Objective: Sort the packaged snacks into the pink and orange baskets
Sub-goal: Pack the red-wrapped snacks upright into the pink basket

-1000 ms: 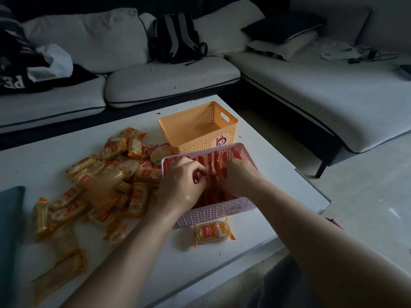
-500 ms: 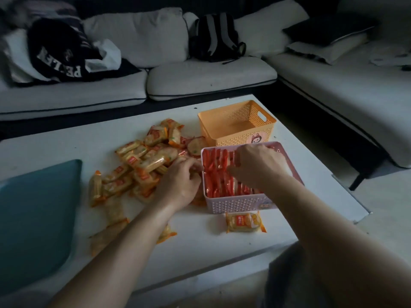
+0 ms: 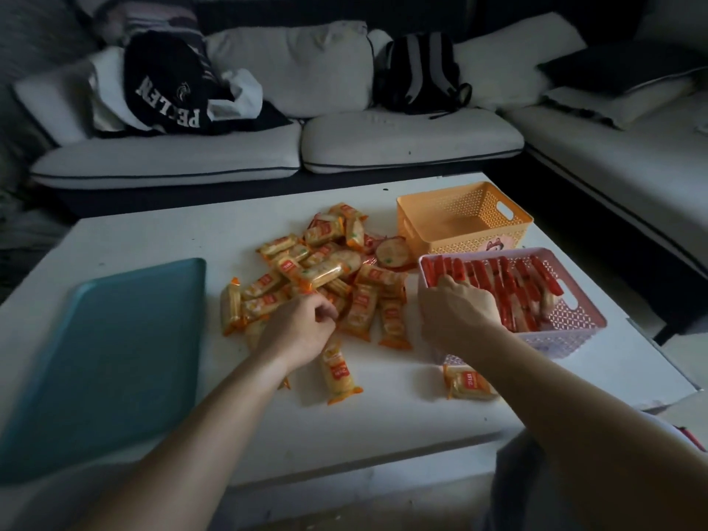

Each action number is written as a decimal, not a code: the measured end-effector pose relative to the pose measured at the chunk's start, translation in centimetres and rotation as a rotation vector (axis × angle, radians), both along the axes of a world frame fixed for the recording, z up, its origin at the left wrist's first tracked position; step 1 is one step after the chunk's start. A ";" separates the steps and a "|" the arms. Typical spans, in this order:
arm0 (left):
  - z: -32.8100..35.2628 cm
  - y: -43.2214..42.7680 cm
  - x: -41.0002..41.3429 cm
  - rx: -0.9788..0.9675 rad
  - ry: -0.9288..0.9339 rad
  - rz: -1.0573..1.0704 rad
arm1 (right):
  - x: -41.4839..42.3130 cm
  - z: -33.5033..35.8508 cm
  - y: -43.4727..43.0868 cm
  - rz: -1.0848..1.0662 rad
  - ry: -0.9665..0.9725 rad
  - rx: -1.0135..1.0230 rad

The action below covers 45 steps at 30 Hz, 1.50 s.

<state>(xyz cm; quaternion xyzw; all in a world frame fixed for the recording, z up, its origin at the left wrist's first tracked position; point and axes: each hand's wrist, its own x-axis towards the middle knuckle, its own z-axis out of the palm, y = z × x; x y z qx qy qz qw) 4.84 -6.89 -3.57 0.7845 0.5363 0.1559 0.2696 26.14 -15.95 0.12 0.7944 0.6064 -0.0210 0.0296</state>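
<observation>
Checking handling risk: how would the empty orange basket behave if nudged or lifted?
The orange basket looks empty and perforated, so probably light and apt to slide on the smooth table. Its moulded rim suggests stiffness.

Bare table (image 3: pixel 383 408) between tray (image 3: pixel 115 358) and snack pile (image 3: pixel 325 277); baskets (image 3: pixel 463 220) crowding right

The desk (image 3: pixel 383 423) is white, the tray (image 3: pixel 107 358) plain teal, and the snacks (image 3: pixel 318 270) in the pile have yellow-orange wrappers with orange ends and small red labels. The orange basket (image 3: pixel 465 239) has walls of fine lattice holes and a pink sticker; the pink basket (image 3: pixel 567 333) has a similar lattice and holds red packets (image 3: pixel 513 285). The sofa (image 3: pixel 410 143) is off-white with dark piping, the garment (image 3: pixel 168 90) black with white letters, the backpack (image 3: pixel 421 70) black with grey stripes, and the pillow (image 3: pixel 620 67) dark.
</observation>
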 end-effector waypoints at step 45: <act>0.2 15.4 4.8 -0.480 -0.713 0.119 | 2.2 -1.0 20.2 -0.017 0.713 0.023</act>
